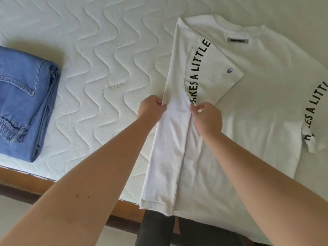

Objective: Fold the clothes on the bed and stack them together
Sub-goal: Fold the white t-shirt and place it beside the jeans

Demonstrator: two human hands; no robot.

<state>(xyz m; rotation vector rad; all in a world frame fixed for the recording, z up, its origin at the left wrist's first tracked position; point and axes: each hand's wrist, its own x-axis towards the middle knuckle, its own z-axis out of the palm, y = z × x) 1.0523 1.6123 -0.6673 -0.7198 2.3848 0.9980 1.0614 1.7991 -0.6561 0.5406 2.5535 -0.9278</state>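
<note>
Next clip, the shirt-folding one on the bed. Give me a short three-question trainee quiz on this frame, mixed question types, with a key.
1. True or false: the left sleeve of the white T-shirt is already folded in over its body.
2. Which item is already folded? A) the blue jeans B) the white T-shirt C) both
3. Fill in: the left hand and right hand both pinch the shirt's ____ panel.

Key:
1. True
2. A; they lie near the mattress edge, apart from the shirt.
3. folded-over; the right sleeve is not yet folded.
</note>
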